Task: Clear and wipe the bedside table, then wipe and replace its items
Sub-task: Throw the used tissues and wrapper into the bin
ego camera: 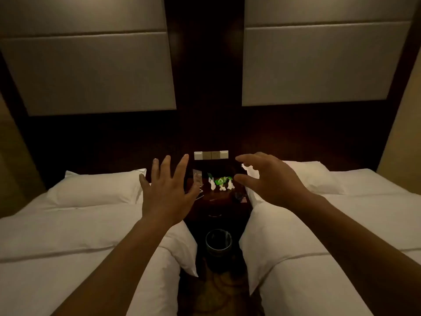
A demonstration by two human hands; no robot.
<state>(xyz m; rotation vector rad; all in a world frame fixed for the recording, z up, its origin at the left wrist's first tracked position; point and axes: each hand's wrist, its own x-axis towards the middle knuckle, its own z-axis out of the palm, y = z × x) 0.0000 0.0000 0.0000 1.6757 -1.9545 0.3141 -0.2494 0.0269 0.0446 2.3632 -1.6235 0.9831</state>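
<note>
Dark wooden bedside table [219, 199], frame centre: lift its green-and-white litter [222, 182], maybe wrappers, piece by piece; left hand [166, 192] and right hand [271, 179] spread-fingered, empty.

Dim room, two white beds [68, 236] beneath padded panels [91, 71] on a dark wood wall [205, 87]

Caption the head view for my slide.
Left hand and right hand, both empty, extend toward the littered bedside table between beds.
</note>
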